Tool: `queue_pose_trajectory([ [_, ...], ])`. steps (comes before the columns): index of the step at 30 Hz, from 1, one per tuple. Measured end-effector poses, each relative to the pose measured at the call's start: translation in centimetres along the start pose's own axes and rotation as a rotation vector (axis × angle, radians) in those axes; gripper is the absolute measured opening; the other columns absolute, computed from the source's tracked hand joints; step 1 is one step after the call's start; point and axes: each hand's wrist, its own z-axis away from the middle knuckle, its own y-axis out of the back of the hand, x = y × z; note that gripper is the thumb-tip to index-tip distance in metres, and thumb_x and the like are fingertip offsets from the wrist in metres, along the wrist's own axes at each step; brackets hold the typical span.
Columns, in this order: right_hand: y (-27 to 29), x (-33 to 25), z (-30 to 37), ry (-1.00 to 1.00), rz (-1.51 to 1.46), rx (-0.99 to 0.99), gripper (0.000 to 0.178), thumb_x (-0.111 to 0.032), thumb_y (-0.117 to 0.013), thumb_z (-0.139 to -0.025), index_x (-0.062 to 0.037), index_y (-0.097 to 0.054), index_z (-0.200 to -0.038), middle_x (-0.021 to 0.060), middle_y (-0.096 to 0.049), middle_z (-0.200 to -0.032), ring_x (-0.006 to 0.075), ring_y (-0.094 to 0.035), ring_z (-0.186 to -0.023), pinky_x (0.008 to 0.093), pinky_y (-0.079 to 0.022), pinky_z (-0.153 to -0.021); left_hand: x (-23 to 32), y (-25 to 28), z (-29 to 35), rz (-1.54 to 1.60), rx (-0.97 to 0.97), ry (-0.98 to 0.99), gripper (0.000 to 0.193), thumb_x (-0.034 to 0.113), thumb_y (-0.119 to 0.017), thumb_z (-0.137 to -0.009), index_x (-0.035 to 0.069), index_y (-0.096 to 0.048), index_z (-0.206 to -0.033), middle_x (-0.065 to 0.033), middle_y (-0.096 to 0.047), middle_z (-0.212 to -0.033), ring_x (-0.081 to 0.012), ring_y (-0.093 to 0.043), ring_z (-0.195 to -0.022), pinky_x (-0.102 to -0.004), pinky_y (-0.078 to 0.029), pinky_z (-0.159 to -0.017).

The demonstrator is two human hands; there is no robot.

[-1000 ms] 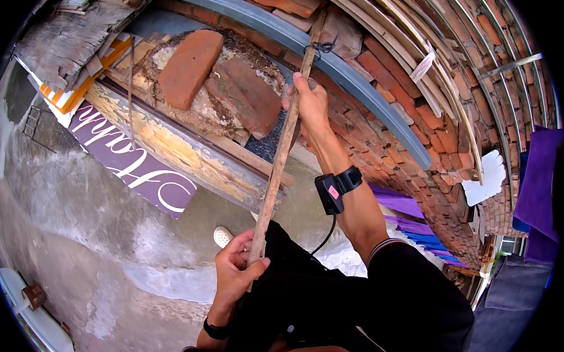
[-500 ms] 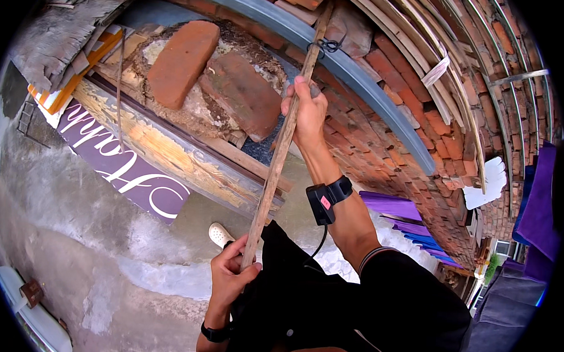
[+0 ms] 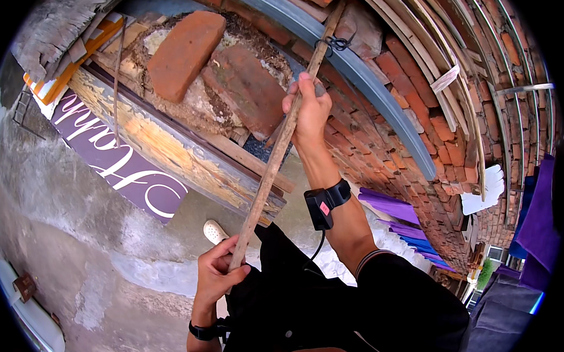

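Observation:
A long wooden stick (image 3: pixel 271 166) slants across the middle, its far end up by the brick wall. My right hand (image 3: pixel 310 108) is wrapped round its upper half. Lower down, my left hand (image 3: pixel 218 267) grips the near end between thumb and fingers. Dark cord or wire (image 3: pixel 335 45) is knotted round the stick just beyond my right hand, beside a grey metal bar (image 3: pixel 386 99). To the left of my right hand lie two reddish bricks, one bright (image 3: pixel 186 55) and one duller (image 3: pixel 245 89), on a rough, crumbly surface.
A peeling wooden beam (image 3: pixel 164 139) runs below the bricks, over a purple printed sign (image 3: pixel 116 159). Long wooden strips (image 3: pixel 419 56) and metal rods line the brick wall (image 3: pixel 383 161) at right. Purple cloth (image 3: pixel 538 225) hangs far right. Concrete floor (image 3: pixel 59 223) spreads at left.
My left hand and the stick's near end have shifted slightly left and down. Both hands keep their hold; the view has moved a little.

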Motion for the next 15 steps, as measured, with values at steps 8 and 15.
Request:
queue_pose_trajectory([
  [8,0.4,-1.0,-0.6,-0.040,-0.047,-0.035,0.021,-0.024,-0.054,-0.092,-0.0049,-0.050,-0.084,0.0048,-0.051,-0.069,0.0143,-0.049,-0.042,0.0257,-0.036,-0.037,0.0,-1.3,0.3,0.021,0.004,0.037,0.062,-0.013,-0.065,-0.070,-0.005,-0.046,-0.128,-0.0023,-0.056,-0.095,-0.0058,-0.055,-0.075,-0.0176,-0.043,-0.063],
  [15,1.5,-1.6,-0.5,-0.055,-0.021,-0.093,0.019,-0.023,-0.054,-0.091,-0.0046,-0.051,-0.089,0.0051,-0.052,-0.069,0.0145,-0.050,-0.044,0.0257,-0.040,-0.039,-1.6,-4.3,0.4,0.005,0.071,-0.002,0.060,-0.010,-0.063,-0.071,-0.008,-0.044,-0.128,-0.0038,-0.055,-0.085,-0.0062,-0.051,-0.072,-0.0176,-0.041,-0.062],
])
